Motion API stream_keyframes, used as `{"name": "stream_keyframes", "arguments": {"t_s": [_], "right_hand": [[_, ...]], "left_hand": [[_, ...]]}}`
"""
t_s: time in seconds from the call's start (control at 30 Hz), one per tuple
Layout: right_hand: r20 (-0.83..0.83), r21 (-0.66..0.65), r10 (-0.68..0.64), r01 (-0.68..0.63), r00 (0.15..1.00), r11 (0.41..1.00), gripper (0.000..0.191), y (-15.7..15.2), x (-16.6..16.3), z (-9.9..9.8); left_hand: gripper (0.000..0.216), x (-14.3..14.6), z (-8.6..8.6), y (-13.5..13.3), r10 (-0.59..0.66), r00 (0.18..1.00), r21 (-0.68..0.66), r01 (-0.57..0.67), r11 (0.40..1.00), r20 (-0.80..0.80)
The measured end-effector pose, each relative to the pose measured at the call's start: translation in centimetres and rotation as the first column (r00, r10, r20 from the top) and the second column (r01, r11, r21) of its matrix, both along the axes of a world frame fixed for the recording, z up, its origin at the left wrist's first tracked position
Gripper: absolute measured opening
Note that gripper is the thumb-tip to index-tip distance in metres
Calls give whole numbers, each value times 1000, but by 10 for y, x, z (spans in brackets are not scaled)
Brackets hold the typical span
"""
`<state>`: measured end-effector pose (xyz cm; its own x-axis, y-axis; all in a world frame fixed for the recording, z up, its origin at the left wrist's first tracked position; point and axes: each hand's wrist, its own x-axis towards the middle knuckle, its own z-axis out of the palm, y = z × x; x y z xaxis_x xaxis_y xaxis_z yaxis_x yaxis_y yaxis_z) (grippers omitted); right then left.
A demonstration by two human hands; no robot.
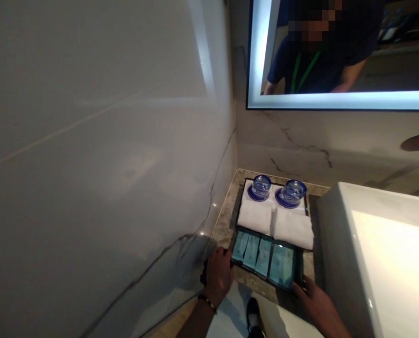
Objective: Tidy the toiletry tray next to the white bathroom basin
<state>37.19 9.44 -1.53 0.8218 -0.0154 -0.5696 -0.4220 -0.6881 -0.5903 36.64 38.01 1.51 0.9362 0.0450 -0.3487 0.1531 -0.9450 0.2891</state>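
A dark tray (235,220) sits on the stone counter in the corner beside the wall. It carries several teal sachets (264,257) in front, a folded white towel (275,220) behind them, and two upturned blue-rimmed glasses (259,187) (293,191) at the back. My left hand (217,276) is curled around the tray's near left corner. My right hand (310,296) grips the tray's near right corner, fingers touching the rim.
A white rectangular basin (382,253) stands right of the tray, close to it. A marble wall (100,155) closes the left side. A lit mirror (336,51) hangs above, reflecting a person in a dark shirt. My shoe (253,312) shows on the floor below.
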Motion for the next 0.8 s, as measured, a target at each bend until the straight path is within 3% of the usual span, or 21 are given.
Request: {"name": "stream_keyframes", "arguments": {"t_s": [0.17, 0.3, 0.43, 0.67, 0.8], "right_hand": [[138, 25, -193, 192, 971, 981, 98, -8, 21, 6], [178, -13, -199, 205, 964, 979, 84, 8, 42, 7], [235, 26, -274, 276, 932, 961, 76, 20, 48, -4], [332, 188, -375, 330, 865, 925, 75, 31, 51, -21], [388, 200, -376, 321, 842, 926, 75, 39, 52, -26]], "left_hand": [[54, 16, 13, 19, 51, 999, 2, -51, 999, 12], [51, 65, 25, 19, 27, 996, 130, -38, 991, 84], [41, 108, 24, 1, -42, 995, 156, 28, 987, 90], [53, 137, 28, -8, -79, 994, 217, 60, 974, 81], [57, 152, 32, -4, -113, 993, 230, 101, 968, 41]]}}
